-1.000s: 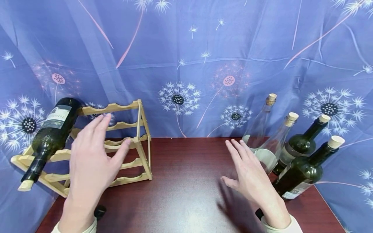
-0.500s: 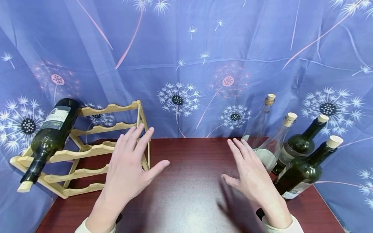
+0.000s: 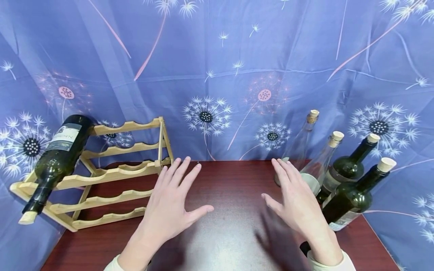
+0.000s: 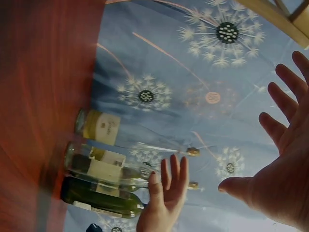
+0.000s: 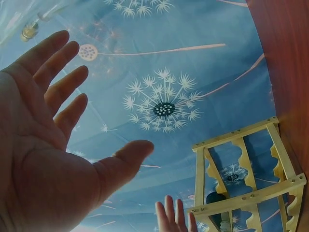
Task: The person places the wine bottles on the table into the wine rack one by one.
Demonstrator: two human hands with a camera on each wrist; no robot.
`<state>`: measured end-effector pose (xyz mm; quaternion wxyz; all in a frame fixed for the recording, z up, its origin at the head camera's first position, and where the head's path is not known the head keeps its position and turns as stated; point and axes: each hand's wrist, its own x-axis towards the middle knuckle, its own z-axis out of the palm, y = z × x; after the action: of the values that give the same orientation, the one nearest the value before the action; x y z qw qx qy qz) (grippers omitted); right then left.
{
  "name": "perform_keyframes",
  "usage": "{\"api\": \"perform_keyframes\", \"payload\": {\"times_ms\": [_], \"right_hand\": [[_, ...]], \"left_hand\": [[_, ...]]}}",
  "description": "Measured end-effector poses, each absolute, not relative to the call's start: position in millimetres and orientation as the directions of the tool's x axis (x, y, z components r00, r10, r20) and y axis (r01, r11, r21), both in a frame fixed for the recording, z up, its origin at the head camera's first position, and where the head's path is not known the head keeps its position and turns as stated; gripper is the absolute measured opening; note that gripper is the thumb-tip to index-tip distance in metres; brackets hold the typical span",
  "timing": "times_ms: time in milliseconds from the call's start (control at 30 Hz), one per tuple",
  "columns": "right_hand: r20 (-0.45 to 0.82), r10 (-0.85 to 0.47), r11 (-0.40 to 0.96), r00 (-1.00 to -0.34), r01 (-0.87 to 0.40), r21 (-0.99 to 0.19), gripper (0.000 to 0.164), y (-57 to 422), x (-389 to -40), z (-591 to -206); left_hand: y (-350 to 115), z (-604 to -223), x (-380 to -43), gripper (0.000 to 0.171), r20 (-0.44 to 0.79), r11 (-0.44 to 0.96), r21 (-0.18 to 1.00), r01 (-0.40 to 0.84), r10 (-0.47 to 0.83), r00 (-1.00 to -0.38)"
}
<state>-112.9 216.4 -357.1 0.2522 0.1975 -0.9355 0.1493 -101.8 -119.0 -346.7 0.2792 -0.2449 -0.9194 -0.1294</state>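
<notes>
My left hand (image 3: 169,210) hovers over the table just right of the wooden wine rack (image 3: 112,175), fingers spread and holding nothing. My right hand (image 3: 296,201) is held up, fingers extended, close to the left of the standing bottles and partly covering them. A dark green wine bottle (image 3: 61,154) lies on the rack's top tier at the left end, its corked neck pointing toward me. On the right stand two clear corked bottles, the nearer clear bottle (image 3: 320,162) and the rear clear bottle (image 3: 301,141), beside two dark green bottles (image 3: 347,194). Both palms show bare in the wrist views.
The dark red wooden table (image 3: 223,203) runs between the rack and the bottles. Behind it hangs a blue dandelion-print cloth (image 3: 210,56), which also comes down on both sides. The table's right edge (image 3: 379,235) lies just past the green bottles.
My left hand has moved right, from in front of the rack to beside its right end. The right hand has shifted only slightly. The bottles and rack stay in place.
</notes>
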Motion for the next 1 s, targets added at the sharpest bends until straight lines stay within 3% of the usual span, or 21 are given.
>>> {"api": "perform_keyframes", "payload": {"times_ms": [267,433,633,1000], "right_hand": [[0.571,-0.173,0.887,-0.802,-0.379,-0.263,0.086,220,-109,-352],[0.63,-0.053,0.871,-0.775,-0.344,-0.35,0.068,225,-107,-348],[0.698,0.114,0.858,-0.707,-0.284,-0.428,0.056,234,-107,-343],[0.757,0.342,0.842,-0.557,-0.175,-0.51,0.064,249,-114,-347]], "left_hand": [[-116,-363,-103,0.099,0.544,0.839,0.107,0.533,0.399,-0.738],[-115,-371,-102,0.1,0.542,0.83,0.118,0.545,0.406,-0.736],[-114,-379,-102,0.101,0.524,0.832,0.129,0.54,0.406,-0.749],[-111,-390,-102,0.102,0.501,0.836,0.146,0.529,0.399,-0.768]]}}
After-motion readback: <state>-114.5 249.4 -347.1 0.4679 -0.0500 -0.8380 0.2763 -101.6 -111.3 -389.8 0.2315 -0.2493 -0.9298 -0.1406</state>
